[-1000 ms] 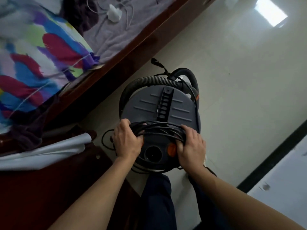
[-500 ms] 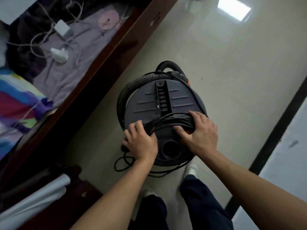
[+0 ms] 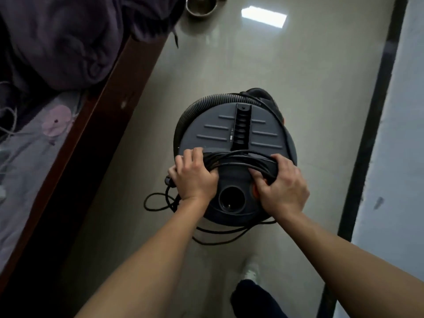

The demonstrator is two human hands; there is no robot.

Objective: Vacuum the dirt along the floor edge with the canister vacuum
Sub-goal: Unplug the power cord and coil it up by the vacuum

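A round grey canister vacuum [image 3: 238, 134] is seen from above over the glossy floor, between the bed and a dark floor strip. A ribbed black hose [image 3: 197, 106] curls round its far left rim. A black power cord [image 3: 238, 157] is bundled across its top, and loose loops of it hang below the canister. My left hand [image 3: 195, 177] grips the left end of the cord bundle and the canister's edge. My right hand [image 3: 282, 187] grips the right end, its fingers curled round the cord, partly covering an orange button. An open round port [image 3: 230, 199] faces me between my hands.
A dark wooden bed frame [image 3: 110, 106] with purple bedding [image 3: 57, 42] runs along the left. A metal bowl [image 3: 202, 5] stands on the floor at the top. A black strip [image 3: 367, 143] and a pale wall border the right. My foot [image 3: 251, 271] is below the canister.
The view has swung forward along the bed; the colourful blanket and chargers have left the frame. Both hands keep their hold on the cord and canister, which now sits further from the bed.
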